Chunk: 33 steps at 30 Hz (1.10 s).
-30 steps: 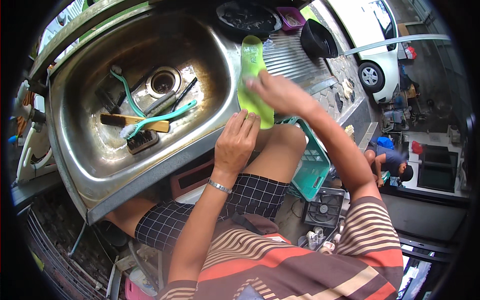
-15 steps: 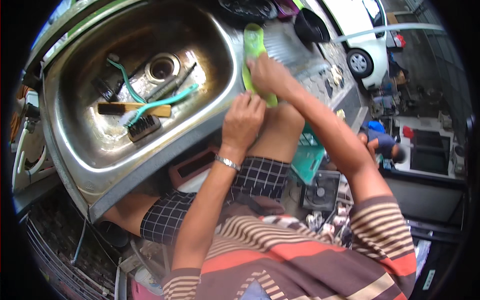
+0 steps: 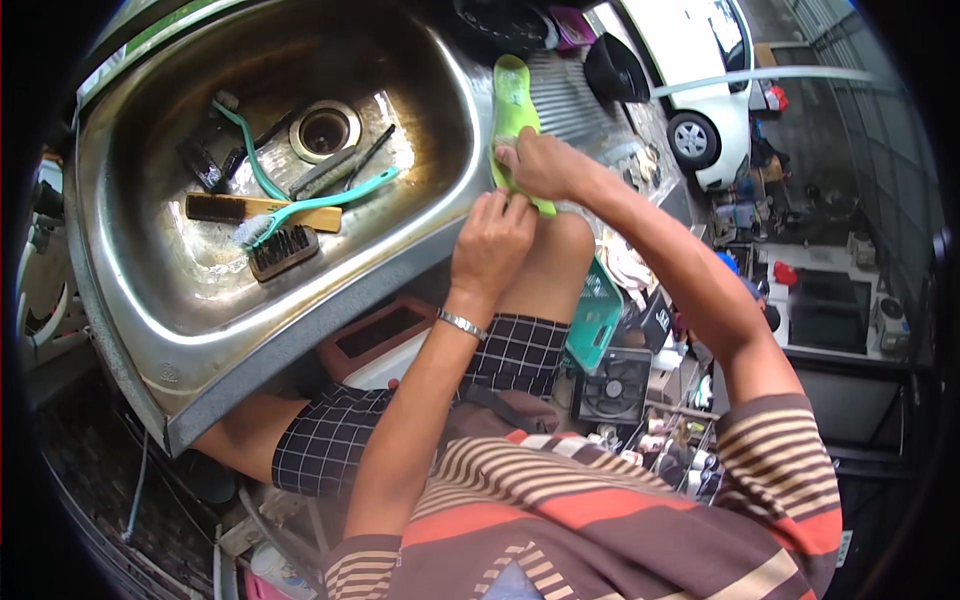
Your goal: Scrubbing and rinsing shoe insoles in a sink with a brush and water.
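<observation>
A lime-green shoe insole (image 3: 513, 88) lies lengthwise on the ridged drainboard beside the sink basin, its near end jutting over the front edge above my knee. My left hand (image 3: 494, 235) pinches that near end between thumb and fingers. Over the insole's middle, my right hand (image 3: 540, 165) is closed and pressed down. A whitish patch, perhaps suds, shows at its fingertips; whatever it may hold is hidden. Inside the basin (image 3: 420, 200) are a wooden-handled brush (image 3: 320, 218), a small dark-bristled brush (image 3: 284, 253) and two turquoise-handled brushes, one lying across the wooden handle (image 3: 350, 190).
The round drain (image 3: 325, 131) sits in the basin, with dark slender tools nearby. Beyond the drainboard stand a black bowl (image 3: 615, 70) and a black plastic bag (image 3: 505, 25). A teal crate (image 3: 596, 315) is below my right arm. A white car (image 3: 690, 50) is farther off.
My right hand has shifted slightly along the insole, toward the right. My left hand keeps its hold on the near end. The whole view has tilted a little.
</observation>
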Available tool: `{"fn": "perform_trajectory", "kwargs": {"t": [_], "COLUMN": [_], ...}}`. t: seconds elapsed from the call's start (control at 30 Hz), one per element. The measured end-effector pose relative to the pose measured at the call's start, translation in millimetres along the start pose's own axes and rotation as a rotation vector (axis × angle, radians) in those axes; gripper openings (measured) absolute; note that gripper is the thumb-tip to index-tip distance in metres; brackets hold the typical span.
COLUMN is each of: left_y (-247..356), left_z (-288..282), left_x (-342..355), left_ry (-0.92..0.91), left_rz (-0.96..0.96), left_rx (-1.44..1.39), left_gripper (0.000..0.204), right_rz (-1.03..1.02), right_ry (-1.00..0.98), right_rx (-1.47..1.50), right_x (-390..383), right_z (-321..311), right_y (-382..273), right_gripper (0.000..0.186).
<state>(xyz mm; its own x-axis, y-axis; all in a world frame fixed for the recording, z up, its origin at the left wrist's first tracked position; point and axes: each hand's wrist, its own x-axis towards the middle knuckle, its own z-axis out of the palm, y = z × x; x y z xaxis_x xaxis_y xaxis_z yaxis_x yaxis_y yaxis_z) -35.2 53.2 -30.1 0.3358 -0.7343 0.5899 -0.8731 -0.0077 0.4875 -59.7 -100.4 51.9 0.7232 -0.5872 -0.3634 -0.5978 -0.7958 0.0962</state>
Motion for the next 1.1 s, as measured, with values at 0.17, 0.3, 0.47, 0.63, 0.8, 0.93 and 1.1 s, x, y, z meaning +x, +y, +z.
{"fn": "perform_trajectory", "kwargs": {"t": [0.17,0.3,0.47,0.63,0.8,0.93,1.1], "left_y": [7,1,0,9,0,-2,3], "left_z": [10,10,6,9,12,8,11], "left_x": [14,7,8,12,6,9,18], "left_ry": [0.087,0.042,0.045,0.044,0.118,0.049,0.072], "left_rz": [0.048,-0.007,0.01,-0.002,0.005,-0.012,-0.026], "left_rx": [-0.035,0.011,-0.009,-0.026,-0.004,0.002,-0.016], "left_gripper": [0.006,0.006,0.006,0.004,0.005,0.003,0.003], "right_rz": [-0.128,-0.158,-0.307,-0.102,-0.193,-0.261,-0.222], "right_ry": [0.129,0.183,0.131,0.12,-0.056,-0.015,0.144], "right_rx": [-0.163,-0.172,-0.277,-0.109,-0.253,-0.076,-0.233], "right_x": [47,14,17,26,27,26,45], "right_z": [1,5,24,12,5,0,7], "right_y": [54,11,49,33,19,9,42], "right_gripper": [0.04,0.031,0.034,0.031,0.033,0.037,0.038]}}
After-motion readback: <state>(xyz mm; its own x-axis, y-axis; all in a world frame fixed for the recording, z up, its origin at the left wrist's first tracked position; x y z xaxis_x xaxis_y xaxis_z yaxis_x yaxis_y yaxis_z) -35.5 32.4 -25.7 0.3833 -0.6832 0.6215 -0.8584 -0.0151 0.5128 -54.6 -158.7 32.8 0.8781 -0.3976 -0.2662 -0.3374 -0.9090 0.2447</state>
